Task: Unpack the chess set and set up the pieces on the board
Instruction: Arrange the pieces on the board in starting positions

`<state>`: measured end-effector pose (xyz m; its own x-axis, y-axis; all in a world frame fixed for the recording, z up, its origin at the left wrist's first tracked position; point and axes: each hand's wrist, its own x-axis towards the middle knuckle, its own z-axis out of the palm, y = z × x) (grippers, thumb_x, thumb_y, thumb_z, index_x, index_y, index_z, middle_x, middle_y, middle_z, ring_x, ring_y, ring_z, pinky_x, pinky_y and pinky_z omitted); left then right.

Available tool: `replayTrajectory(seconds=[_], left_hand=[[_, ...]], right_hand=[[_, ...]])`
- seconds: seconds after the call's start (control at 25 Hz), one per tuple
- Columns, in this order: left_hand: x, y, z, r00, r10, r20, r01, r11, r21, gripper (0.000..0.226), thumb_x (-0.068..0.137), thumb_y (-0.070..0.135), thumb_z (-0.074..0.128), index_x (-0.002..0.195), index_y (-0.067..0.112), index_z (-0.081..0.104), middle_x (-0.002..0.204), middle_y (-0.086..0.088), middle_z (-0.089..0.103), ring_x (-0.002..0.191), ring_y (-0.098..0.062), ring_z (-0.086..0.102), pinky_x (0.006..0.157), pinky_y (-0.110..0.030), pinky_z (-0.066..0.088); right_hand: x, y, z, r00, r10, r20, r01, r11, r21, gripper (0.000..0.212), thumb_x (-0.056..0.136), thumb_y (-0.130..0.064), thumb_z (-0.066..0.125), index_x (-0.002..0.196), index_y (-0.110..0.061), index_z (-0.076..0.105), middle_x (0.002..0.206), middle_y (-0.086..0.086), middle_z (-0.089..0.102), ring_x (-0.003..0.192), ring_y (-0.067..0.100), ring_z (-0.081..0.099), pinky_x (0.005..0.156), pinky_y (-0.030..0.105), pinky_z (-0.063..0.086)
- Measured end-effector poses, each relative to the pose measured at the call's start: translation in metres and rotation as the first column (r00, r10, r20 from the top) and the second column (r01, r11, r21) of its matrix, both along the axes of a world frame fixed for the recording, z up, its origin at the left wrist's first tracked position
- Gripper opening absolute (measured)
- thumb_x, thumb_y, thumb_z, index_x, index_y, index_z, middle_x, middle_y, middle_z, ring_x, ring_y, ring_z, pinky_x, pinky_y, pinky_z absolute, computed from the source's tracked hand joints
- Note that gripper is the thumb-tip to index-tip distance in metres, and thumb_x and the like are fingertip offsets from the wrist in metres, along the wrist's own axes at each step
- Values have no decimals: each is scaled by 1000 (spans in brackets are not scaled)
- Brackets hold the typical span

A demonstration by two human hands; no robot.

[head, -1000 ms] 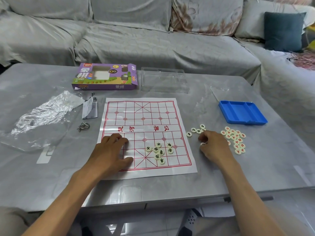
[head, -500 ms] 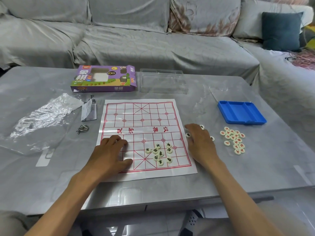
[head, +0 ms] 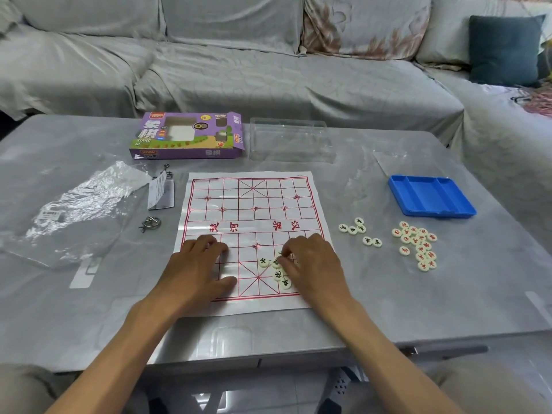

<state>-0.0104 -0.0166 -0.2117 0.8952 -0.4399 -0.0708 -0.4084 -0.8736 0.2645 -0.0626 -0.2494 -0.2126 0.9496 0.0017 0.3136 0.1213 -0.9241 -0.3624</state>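
While the paper board (head: 254, 210) lies flat in the middle of the table (head: 388, 300), a small cluster of black-lettered pieces (head: 276, 270) sits on its near half, right of centre. The right hand (head: 313, 264) is over that cluster with its fingers curled down onto the pieces; whether it actually pinches one cannot be told. The left hand (head: 200, 267) rests flat on the board's near left part, fingers relaxed and spread, pressing the sheet down.

Off the board's right edge, a few more black-lettered pieces (head: 360, 233) lie loose on the table, and further right a heap of red-lettered pieces (head: 418, 246) lies near the right edge. Just behind that heap sits a blue tray (head: 430, 197). Toward the far edge stand a purple box (head: 188, 135) and, beside it on the right, a clear plastic lid (head: 291, 140). A crumpled plastic wrapper (head: 74, 207) lies near the left edge, with a paper tag (head: 161, 189) and a metal ring puzzle (head: 150, 223) between it and the board.
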Motion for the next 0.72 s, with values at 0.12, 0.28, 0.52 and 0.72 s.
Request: replayTrajectory(seconds=[0.12, 0.28, 0.52, 0.72], left_hand=[[1, 1, -2, 1000, 4, 3, -4, 1000, -18, 81, 57, 72, 27, 123, 32, 48, 134, 12, 41, 123, -17, 36, 87, -30, 34], [2, 1, -5, 1000, 2, 16, -1, 999, -49, 79, 58, 71, 30, 122, 31, 51, 132, 11, 42, 122, -18, 37, 87, -31, 34], [1, 0, -2, 1000, 2, 16, -1, 999, -40, 82, 56, 71, 28, 124, 30, 51, 132, 11, 43, 123, -19, 37, 86, -31, 34], [0, 0, -1, 1000, 1, 6, -1, 1000, -23, 81, 56, 71, 27, 122, 31, 50, 133, 12, 41, 123, -17, 37, 87, -30, 34]], right_hand=[[4, 0, -4, 999, -1, 41, 6, 992, -127, 13, 82, -27, 68, 72, -19, 68, 72, -5, 64, 69, 24, 53, 59, 33, 43], [14, -37, 20, 965, -247, 93, 253, 966, -57, 14, 90, -23, 58, 92, -18, 72, 99, 0, 67, 88, 28, 56, 76, 39, 46], [9, -113, 8, 802, -547, -240, 546, 834, -78, 29, 93, -13, 51, 119, -19, 62, 120, 6, 59, 108, 26, 54, 83, 35, 44], [10, -112, -2, 847, -497, -188, 488, 868, -90, 19, 97, -14, 48, 106, -15, 64, 108, 6, 61, 96, 23, 53, 72, 32, 39]])
